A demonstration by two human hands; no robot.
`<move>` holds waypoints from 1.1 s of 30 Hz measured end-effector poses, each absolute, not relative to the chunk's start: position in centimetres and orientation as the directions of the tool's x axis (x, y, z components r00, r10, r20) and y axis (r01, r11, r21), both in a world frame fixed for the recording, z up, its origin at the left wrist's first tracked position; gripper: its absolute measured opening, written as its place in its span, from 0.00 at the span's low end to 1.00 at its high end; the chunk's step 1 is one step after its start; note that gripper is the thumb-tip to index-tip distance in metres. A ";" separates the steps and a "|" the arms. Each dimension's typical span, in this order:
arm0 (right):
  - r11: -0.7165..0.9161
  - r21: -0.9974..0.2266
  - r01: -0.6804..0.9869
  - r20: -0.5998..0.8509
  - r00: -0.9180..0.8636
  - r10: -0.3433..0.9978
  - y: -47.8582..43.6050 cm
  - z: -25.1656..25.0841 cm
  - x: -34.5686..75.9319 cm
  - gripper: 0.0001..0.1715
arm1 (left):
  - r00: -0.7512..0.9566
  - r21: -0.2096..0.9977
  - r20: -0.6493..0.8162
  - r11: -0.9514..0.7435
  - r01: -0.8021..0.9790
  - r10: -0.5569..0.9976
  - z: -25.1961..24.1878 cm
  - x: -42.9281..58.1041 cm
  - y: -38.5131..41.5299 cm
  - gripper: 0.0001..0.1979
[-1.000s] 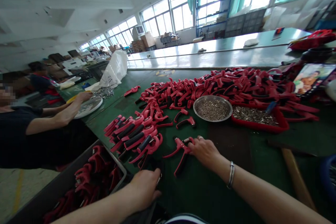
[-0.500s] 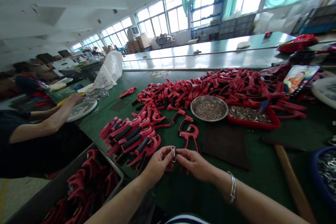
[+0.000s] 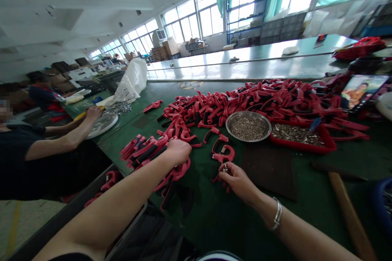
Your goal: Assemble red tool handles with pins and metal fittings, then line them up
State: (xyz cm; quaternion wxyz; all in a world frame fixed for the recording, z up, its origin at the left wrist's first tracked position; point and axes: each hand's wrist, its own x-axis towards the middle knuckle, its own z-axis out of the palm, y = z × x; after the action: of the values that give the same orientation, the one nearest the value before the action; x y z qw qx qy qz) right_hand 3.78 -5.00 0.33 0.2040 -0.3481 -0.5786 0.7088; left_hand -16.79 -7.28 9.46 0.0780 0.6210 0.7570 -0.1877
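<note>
My right hand (image 3: 237,179) pinches a small metal spring against a red plastic handle piece (image 3: 223,153) lying on the green table (image 3: 232,216). My left hand (image 3: 177,151) reaches out over a row of assembled red and black hand grips (image 3: 147,151) and rests on them with its fingers curled; whether it grips one is hidden. A large heap of red handle parts (image 3: 263,100) lies beyond.
A steel bowl of small metal parts (image 3: 248,127) and a red tray of pins (image 3: 298,136) stand ahead. A wooden-handled hammer (image 3: 349,208) lies at right. A phone (image 3: 363,89) leans at far right. A bin of red grips (image 3: 107,183) sits at left beside a seated person (image 3: 33,159).
My left hand let go of the spring and moved left onto the row of finished grips. My right hand carried the spring forward to the red handle piece.
</note>
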 end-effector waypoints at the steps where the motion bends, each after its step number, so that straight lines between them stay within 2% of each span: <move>1: -0.233 -0.965 0.119 -0.251 -0.672 0.696 -4.9 0.3 4.0 0.07 | -0.217 -0.214 -0.425 0.135 0.967 0.879 9.1 -16.7 -6.2 0.09; 4: -0.178 -0.973 0.148 -0.230 -0.687 0.689 -4.7 0.1 4.7 0.06 | -0.222 -0.268 -0.556 0.081 0.960 0.801 7.5 -16.3 -3.8 0.13; 7: 0.071 -0.967 0.246 -0.115 -0.664 0.739 -4.0 0.1 5.6 0.06 | -0.194 -0.282 -0.565 0.033 0.959 0.802 6.2 -16.3 -2.7 0.13; 9: 0.321 -0.876 0.360 0.036 -0.615 0.788 -3.1 0.3 6.0 0.05 | -0.167 -0.269 -0.558 0.013 0.963 0.813 6.2 -16.8 -2.6 0.13; 11: 0.481 -0.734 0.479 0.131 -0.596 0.792 -2.2 0.4 6.1 0.07 | -0.148 -0.248 -0.553 0.008 0.969 0.820 6.6 -17.6 -2.6 0.11; 13: 0.542 -0.625 0.561 0.123 -0.615 0.779 -1.8 0.3 5.8 0.09 | -0.138 -0.225 -0.529 0.019 0.974 0.837 7.2 -18.5 -2.4 0.08; 16: 0.627 -0.505 0.593 0.084 -0.689 0.720 -2.3 0.1 5.3 0.13 | -0.121 -0.179 -0.477 0.038 0.983 0.871 7.9 -19.3 -1.4 0.06; 20: 0.707 -0.419 0.570 0.023 -0.772 0.636 -3.9 0.0 5.3 0.16 | -0.064 -0.004 -0.379 0.067 0.998 0.923 7.1 -17.6 1.2 0.10; 23: 0.710 -0.474 0.521 0.020 -0.800 0.600 -4.3 0.3 6.0 0.13 | -0.098 0.113 -0.272 0.133 0.985 0.957 4.9 -14.3 3.3 0.18; 26: 0.646 -0.634 0.424 0.060 -0.807 0.588 -3.5 0.6 7.2 0.09 | -0.203 0.184 -0.209 0.242 0.953 0.957 2.6 -11.2 4.5 0.19; 29: 0.408 -0.849 0.334 0.048 -0.722 0.691 -2.0 0.9 8.8 0.12 | -0.279 0.288 -0.158 0.315 0.904 0.947 1.6 -10.2 4.5 0.14; 31: 0.223 -0.933 0.282 0.007 -0.605 0.796 -0.9 1.3 9.9 0.17 | -0.302 0.360 -0.113 0.322 0.876 0.947 1.8 -10.4 3.7 0.13; 33: 0.019 -0.980 0.199 -0.090 -0.527 0.845 -0.1 2.0 10.9 0.22 | -0.290 0.461 -0.053 0.281 0.841 0.955 2.4 -10.3 2.2 0.12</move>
State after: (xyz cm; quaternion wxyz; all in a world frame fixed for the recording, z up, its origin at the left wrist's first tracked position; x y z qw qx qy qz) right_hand 10.86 -0.08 2.01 0.2801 -0.3974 -0.6567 0.5766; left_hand -10.26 2.23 2.36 0.1622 0.5731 0.7838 0.1756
